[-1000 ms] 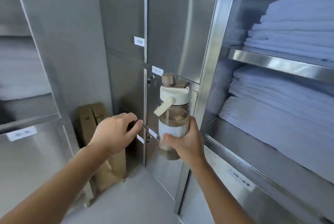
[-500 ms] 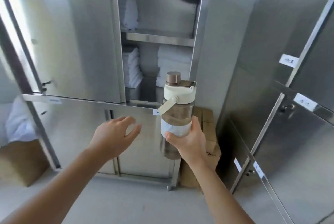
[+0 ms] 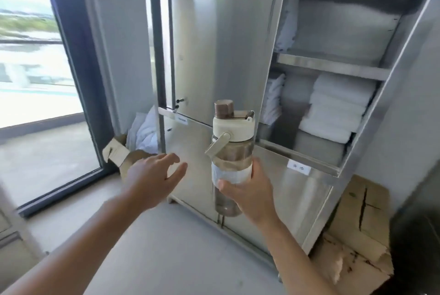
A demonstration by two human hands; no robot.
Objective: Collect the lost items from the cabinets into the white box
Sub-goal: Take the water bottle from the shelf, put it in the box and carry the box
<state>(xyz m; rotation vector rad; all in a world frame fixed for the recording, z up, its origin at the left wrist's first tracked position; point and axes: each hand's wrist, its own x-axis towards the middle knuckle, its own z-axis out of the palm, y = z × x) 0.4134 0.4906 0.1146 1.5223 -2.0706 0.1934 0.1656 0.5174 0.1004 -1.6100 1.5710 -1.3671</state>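
My right hand (image 3: 248,193) grips a clear brownish water bottle (image 3: 232,151) around its lower half and holds it upright at chest height. The bottle has a cream lid with a carry loop and a brown cap. My left hand (image 3: 150,179) hovers to the left of the bottle with relaxed, spread fingers and holds nothing. Behind both hands stands a steel cabinet (image 3: 221,39) with one upper door swung open. The white box is not in view.
Stacks of folded white towels (image 3: 338,108) fill the open shelves. A cardboard box (image 3: 123,154) with white cloth sits by the cabinet's left leg. Another worn cardboard box (image 3: 352,235) lies at the right. A tall window (image 3: 31,56) is on the left, above grey floor.
The view has swung left from the lockers to the towel cabinet and window. My left hand let go of the locker door. My right hand still holds the bottle.
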